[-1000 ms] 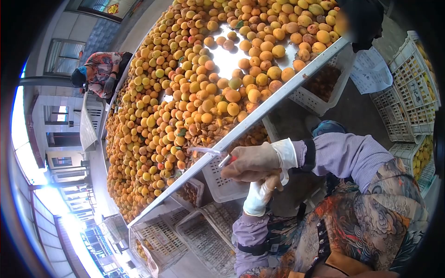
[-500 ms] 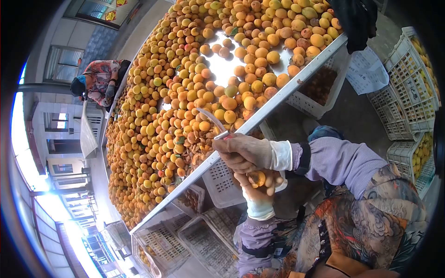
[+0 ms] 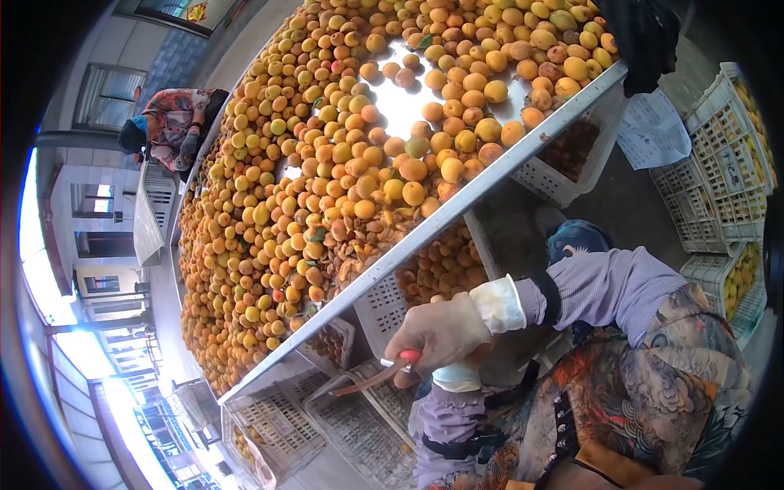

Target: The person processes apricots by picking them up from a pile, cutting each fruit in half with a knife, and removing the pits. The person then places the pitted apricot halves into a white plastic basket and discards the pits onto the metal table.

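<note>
My right hand point(image 3: 441, 331), gloved with a pale cuff, is closed around the red handle of a small knife point(image 3: 366, 382). Its slightly curved blade points to the lower left, past the table's rim. Behind it is my left hand point(image 3: 478, 354), mostly covered, with its pale cuff and lilac sleeve showing below; its fingers and anything in them are hidden. Both hands are off the edge of a metal table point(image 3: 445, 216) heaped with orange-yellow apricots point(image 3: 261, 212). Cut apricot pieces point(image 3: 359, 237) lie along the near rim.
Below the rim stand a white crate point(image 3: 380, 314) of apricots and a white bin point(image 3: 563, 184) with dark scraps. Stacked crates point(image 3: 694, 196) of yellow fruit are at right, more crates point(image 3: 278, 429) at lower left. Another person point(image 3: 175, 126) stands across the table. A paper sheet point(image 3: 653, 129) hangs nearby.
My right hand has turned the knife from pointing over the fruit to pointing down-left, and moved lower. It now covers my left hand, which earlier showed a cut apricot in its fingers.
</note>
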A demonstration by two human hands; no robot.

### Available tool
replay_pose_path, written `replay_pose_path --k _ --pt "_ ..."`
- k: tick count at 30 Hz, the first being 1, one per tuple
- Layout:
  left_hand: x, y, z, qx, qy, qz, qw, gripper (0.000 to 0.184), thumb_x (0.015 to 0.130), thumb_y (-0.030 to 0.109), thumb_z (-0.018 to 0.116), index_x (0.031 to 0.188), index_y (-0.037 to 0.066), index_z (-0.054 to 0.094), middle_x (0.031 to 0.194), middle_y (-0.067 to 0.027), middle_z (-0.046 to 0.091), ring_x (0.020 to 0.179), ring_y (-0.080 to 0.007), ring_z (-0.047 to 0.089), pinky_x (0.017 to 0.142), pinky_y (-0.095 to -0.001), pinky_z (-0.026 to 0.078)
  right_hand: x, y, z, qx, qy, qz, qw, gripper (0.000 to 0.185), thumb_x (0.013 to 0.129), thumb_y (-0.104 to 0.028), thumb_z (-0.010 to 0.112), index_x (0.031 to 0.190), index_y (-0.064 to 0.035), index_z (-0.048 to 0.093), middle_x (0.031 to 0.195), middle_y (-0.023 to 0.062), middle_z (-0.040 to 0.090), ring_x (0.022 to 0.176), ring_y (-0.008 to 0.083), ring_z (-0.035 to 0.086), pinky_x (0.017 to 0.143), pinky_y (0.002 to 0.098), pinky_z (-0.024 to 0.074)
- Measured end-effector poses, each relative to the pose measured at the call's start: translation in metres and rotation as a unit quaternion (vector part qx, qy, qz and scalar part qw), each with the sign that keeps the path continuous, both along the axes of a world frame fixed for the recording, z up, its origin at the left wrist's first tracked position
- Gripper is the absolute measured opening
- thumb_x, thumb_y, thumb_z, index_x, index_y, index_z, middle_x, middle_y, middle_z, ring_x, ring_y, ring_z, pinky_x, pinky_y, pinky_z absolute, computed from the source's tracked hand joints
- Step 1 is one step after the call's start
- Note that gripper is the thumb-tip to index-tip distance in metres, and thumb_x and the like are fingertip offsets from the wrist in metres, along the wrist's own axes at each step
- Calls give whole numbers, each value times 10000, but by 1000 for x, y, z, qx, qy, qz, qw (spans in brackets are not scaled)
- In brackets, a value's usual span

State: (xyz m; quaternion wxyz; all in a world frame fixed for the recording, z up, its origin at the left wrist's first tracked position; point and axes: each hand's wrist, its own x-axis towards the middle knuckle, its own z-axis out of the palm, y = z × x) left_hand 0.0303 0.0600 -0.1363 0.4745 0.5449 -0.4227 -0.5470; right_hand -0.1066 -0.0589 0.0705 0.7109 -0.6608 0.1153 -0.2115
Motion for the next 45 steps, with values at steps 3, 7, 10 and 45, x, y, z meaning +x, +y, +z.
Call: replay_pose_path --k 3,7,10,45 --pt "4 -15 29 35 24 -48 998 490 837 209 550 1259 2 411 1037 -104 572 926 -232 582 819 -320 475 8 1 -18 68 -51 -91 992 80 830 -100 624 875 -41 655 721 41 629 714 129 588 698 282 468" --pt "-25 -41 122 101 480 52 870 400 904 165 537 1233 -25 413 997 -133 563 764 -170 550 727 -267 467 4 -18 -30 185 -216 -265 921 163 873 -208 617 819 -55 607 624 -2 543 539 94 525 504 232 428" --pt "-31 -66 149 187 510 76 836 342 912 260 554 1174 51 488 948 -64 553 600 -109 388 589 -257 384 -15 -40 -27 347 -227 -343 843 259 897 -334 578 828 -85 564 526 -26 443 356 72 361 316 225 286" --pt "22 -134 185 -127 -508 -96 846 260 817 141 657 1009 -10 567 916 -81 585 802 -138 556 739 -274 471 -106 -75 -9 471 -194 -380 772 219 885 -290 544 776 -113 476 506 -71 312 357 51 249 328 216 186"
